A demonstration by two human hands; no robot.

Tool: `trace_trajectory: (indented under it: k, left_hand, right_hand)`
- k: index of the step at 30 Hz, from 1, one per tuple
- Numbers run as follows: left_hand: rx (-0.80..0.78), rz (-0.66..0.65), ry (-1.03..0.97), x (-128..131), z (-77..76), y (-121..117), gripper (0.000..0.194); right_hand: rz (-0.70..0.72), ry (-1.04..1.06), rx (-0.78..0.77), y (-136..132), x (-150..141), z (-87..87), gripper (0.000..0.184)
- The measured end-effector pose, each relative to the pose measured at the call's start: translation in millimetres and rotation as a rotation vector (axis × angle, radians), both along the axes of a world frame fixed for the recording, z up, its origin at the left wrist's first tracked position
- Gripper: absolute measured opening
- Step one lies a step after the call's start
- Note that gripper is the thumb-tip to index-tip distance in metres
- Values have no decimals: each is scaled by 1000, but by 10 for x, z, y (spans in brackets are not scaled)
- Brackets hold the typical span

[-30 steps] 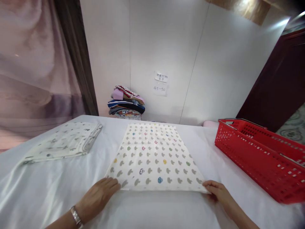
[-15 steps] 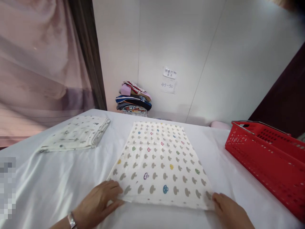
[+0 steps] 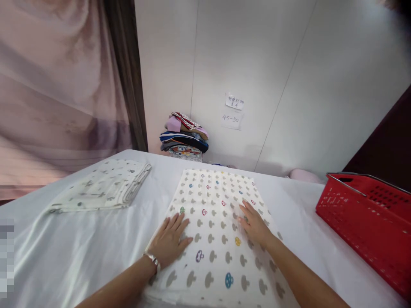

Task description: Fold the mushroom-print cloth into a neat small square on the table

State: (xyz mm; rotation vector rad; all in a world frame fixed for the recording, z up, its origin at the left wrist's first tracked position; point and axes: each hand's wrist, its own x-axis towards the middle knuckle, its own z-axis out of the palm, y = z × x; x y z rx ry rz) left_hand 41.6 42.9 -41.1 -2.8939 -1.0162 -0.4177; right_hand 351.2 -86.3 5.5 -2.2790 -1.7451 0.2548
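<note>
A white cloth (image 3: 212, 226) printed with grey and coloured mushrooms lies flat in front of me, its near edge close to the bottom of the view. My left hand (image 3: 170, 240) rests on the cloth's left side, fingers spread, a silver band at the wrist. Farther up on the right side, my right hand (image 3: 253, 223) lies on the same cloth with its fingers stretched out. Neither hand grips anything. To the left lies a folded white cloth (image 3: 102, 186) with a small grey print.
The table (image 3: 80, 252) has a white cover. On the right stands a red perforated basket (image 3: 362, 231) with a metal handle. A stack of folded fabrics (image 3: 184, 137) is behind the table by the wall, below paper notes (image 3: 233, 117). A pink curtain (image 3: 61, 85) hangs at left.
Both hands have left the near corners of the mushroom cloth and moved forward onto its surface, the right one farther. The fingers have opened out. The view has shifted slightly.
</note>
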Motion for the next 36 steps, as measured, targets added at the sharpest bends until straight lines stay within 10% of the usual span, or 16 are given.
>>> trace_trajectory:
  k: [8, 22, 36]
  left_hand:
    - [105, -48, -16, -62, -106, 40, 55]
    - [103, -83, -53, -103, -113, 30, 59]
    - [-176, -20, -76, -94, 0, -88, 58]
  right_hand:
    - [-248, -155, -208, 478, 697, -435, 62]
    - [-211, -159, -212, 1398, 1031, -395, 65]
    - [-258, -142, -138, 1071, 1043, -544, 58]
